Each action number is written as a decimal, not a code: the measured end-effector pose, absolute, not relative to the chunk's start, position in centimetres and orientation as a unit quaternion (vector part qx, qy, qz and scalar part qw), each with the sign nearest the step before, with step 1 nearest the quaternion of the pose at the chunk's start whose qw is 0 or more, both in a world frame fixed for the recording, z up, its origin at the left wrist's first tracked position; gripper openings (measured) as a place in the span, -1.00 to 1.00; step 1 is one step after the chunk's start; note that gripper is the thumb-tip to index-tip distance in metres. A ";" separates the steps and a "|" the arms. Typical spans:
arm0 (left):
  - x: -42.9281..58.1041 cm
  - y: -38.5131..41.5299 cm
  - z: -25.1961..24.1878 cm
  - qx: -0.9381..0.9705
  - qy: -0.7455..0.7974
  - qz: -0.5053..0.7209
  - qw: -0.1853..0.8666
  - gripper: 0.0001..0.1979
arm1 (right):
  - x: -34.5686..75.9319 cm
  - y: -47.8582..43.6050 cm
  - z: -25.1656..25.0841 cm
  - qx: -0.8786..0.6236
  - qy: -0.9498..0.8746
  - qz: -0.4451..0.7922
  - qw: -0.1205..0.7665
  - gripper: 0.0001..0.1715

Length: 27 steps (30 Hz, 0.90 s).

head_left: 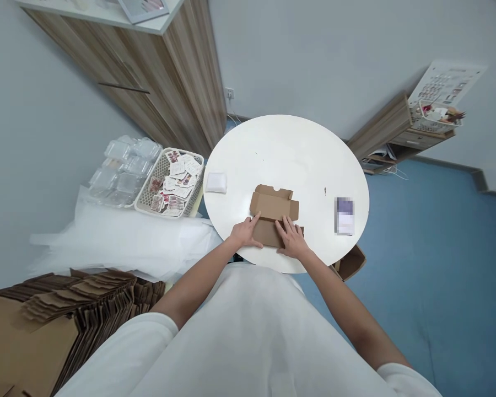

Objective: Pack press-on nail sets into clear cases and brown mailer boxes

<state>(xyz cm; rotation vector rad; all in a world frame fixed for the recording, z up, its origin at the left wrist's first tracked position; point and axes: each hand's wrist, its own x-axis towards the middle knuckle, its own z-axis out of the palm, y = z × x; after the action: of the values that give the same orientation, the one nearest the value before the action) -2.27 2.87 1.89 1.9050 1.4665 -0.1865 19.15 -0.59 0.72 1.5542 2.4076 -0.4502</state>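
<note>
A flat brown cardboard box blank (273, 208) lies on the round white table (289, 154), partly folded, with its flaps raised at the far side. My left hand (245, 232) rests on the blank's near left part, fingers stretched out and the forefinger pointing along a fold. My right hand (291, 237) lies flat on the near right part, fingers spread and pressing down. Neither hand grips anything.
A small white packet (216, 182) lies at the table's left edge, a blurred card (344, 215) at its right. Left of the table stand a basket of small cards (171, 182) and clear plastic trays (122, 168). Stacked cardboard blanks (66, 309) lie at lower left; an open carton (351, 262) sits under the table.
</note>
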 end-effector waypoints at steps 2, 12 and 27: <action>-2.0 3.4 1.9 0.746 0.560 -0.077 0.351 0.18 | 19.6 -0.7 1.0 0.533 0.824 -0.164 0.103 0.22; -1.2 3.0 1.9 0.726 0.581 -0.080 0.358 0.17 | 23.9 -4.2 -0.4 0.774 0.418 -0.430 -0.201 -0.09; -0.8 2.4 1.6 0.711 0.596 -0.072 0.367 0.20 | 22.5 -2.0 0.6 0.727 0.407 -0.499 -0.237 -0.46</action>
<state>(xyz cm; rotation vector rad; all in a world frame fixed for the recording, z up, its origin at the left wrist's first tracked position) -0.78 2.42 1.57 1.8271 1.5304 -0.1847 22.46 -1.99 0.57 2.7097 1.5165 -1.8609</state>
